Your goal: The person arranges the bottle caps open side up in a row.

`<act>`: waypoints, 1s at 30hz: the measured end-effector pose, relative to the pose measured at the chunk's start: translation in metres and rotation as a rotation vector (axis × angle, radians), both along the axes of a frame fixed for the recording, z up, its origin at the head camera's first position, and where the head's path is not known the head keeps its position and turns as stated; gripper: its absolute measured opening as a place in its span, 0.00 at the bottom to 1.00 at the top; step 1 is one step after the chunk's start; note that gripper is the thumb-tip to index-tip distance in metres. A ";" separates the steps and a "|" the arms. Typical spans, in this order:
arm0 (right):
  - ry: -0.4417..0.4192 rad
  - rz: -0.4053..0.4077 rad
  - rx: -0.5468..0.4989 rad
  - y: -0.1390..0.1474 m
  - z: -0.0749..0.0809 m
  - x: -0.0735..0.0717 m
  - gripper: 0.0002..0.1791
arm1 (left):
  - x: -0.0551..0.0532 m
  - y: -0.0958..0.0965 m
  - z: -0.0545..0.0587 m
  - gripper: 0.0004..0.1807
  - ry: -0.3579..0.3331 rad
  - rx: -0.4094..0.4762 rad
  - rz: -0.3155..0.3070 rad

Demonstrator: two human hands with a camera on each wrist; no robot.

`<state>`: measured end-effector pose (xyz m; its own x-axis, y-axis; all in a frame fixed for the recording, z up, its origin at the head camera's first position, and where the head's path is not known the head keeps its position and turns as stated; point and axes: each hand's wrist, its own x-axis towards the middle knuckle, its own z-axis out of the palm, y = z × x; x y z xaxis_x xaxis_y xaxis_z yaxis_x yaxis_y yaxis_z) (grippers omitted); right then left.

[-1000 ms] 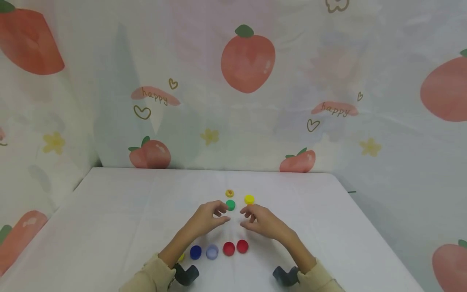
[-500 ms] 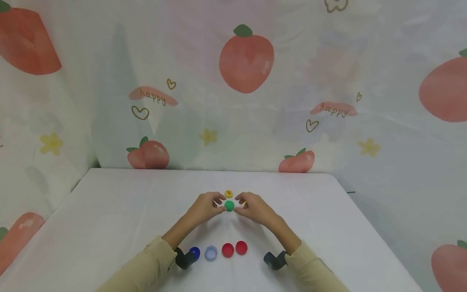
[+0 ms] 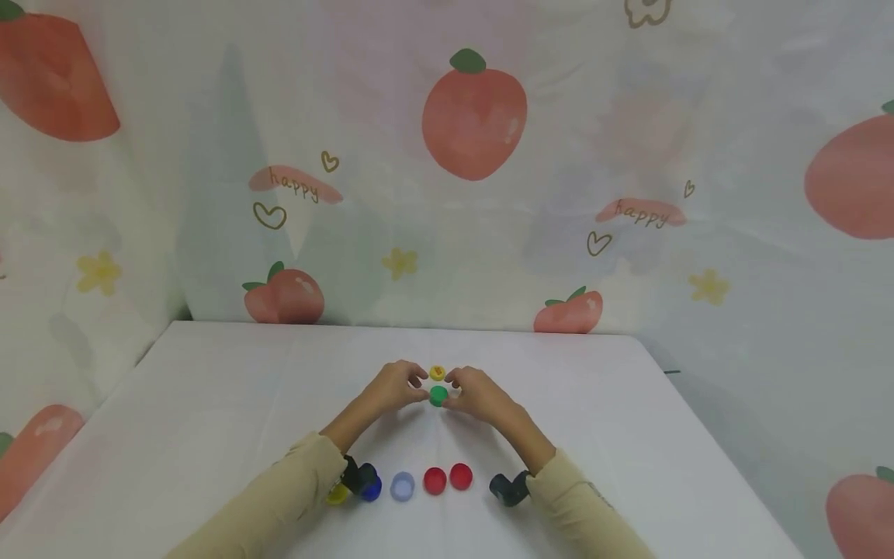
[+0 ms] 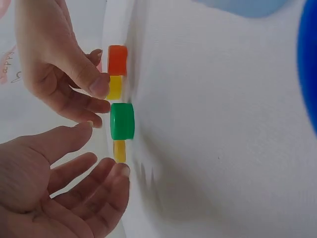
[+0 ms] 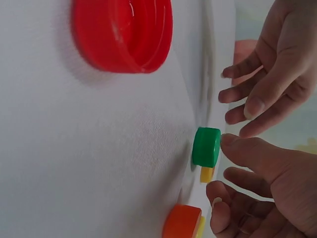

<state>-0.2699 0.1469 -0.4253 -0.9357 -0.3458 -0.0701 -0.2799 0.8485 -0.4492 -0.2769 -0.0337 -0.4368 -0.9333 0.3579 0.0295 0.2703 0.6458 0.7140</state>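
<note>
A green bottle cap [image 3: 438, 396] sits on the white table between the two hands. My left hand [image 3: 401, 386] is at its left with fingers loosely bent and nothing in them. On the other side is my right hand [image 3: 478, 394], its thumb tip right at the cap's edge in the right wrist view. Just behind the green cap lies a yellow cap [image 3: 437, 373] with an orange mark. An orange cap [image 4: 118, 60] and another yellow cap [image 4: 115, 87] show beyond the right hand in the left wrist view; that hand hides them from the head camera.
Nearer the person runs a row of caps: a yellow one [image 3: 338, 494], a dark blue one [image 3: 372, 490], a pale blue one [image 3: 402, 487] and two red ones, including the right red cap [image 3: 461, 477]. Wrist cameras hang over the row's left end and right of it. A patterned cloth [image 3: 475, 256] stands behind the table.
Both hands have moved forward and closer together, coming to either side of the green cap. The right hand now covers the yellow and orange caps at the right. The caps appear unmoved.
</note>
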 end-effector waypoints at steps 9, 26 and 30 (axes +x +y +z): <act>0.016 0.037 0.080 -0.009 -0.006 -0.005 0.21 | -0.004 0.010 -0.006 0.18 -0.086 -0.051 -0.009; 0.069 0.072 0.112 -0.007 -0.014 -0.005 0.14 | -0.004 0.015 -0.016 0.16 -0.060 -0.076 -0.014; 0.065 0.059 0.097 -0.007 -0.011 -0.005 0.17 | -0.007 0.014 -0.017 0.15 -0.034 -0.069 -0.013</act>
